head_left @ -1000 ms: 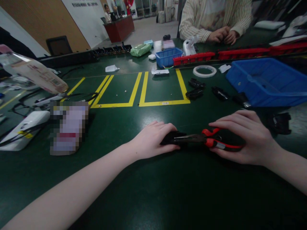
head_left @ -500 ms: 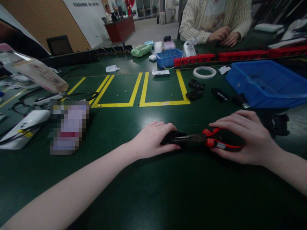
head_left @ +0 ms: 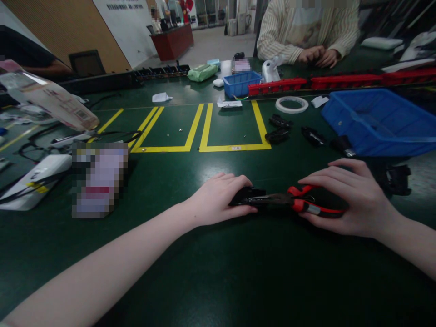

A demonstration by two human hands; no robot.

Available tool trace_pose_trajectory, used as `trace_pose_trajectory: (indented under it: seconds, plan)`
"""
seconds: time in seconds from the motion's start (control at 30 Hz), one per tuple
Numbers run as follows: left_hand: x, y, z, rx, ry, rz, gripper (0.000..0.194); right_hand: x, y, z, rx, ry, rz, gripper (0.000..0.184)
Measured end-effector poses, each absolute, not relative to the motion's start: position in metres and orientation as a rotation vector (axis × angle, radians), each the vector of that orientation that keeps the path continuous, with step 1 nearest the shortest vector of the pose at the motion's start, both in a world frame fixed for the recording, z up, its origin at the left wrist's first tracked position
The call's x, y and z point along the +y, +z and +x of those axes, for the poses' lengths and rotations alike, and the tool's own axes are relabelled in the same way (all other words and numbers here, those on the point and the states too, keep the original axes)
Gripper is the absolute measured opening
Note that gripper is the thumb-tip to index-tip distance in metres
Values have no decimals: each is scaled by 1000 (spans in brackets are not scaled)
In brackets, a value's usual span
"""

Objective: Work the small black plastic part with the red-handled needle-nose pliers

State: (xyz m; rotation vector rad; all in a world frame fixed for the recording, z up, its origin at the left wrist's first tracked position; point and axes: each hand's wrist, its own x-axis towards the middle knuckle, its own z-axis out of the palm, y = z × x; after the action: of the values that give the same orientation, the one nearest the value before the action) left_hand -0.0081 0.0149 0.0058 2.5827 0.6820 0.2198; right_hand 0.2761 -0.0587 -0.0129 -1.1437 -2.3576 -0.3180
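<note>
My left hand (head_left: 223, 200) is closed around a black plastic part (head_left: 241, 197) on the green table. Most of that part is hidden under my fingers. My right hand (head_left: 354, 200) grips a pair of pliers (head_left: 301, 200) by their red and black handles. The dark jaws point left and lie against the black part; what they pinch, if anything, cannot be made out. Near my right hand, a loose black part (head_left: 398, 179) rests on the table, and several similar black parts (head_left: 312, 136) lie farther back.
A large blue bin (head_left: 381, 122) stands at the right, with a tape roll (head_left: 292, 105) beside it. Yellow tape lines (head_left: 235, 148) mark the table. At left are a blurred-out flat object (head_left: 100, 181), a white device (head_left: 44, 181) and a bottle (head_left: 51, 97). A co-worker's hands (head_left: 318, 56) rest opposite.
My hands and the pliers stay almost in place. The whole view has shifted slightly. At the far left, another person's dark sleeve and arm have come further into view.
</note>
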Motion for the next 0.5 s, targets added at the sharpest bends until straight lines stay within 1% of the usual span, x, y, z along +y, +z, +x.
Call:
trace_pose_trajectory:
  seconds: [0.5]
  plan:
    - [17,3,-10,584,240,2641,42,-59,-7,279,-2456,-508,-1025,35]
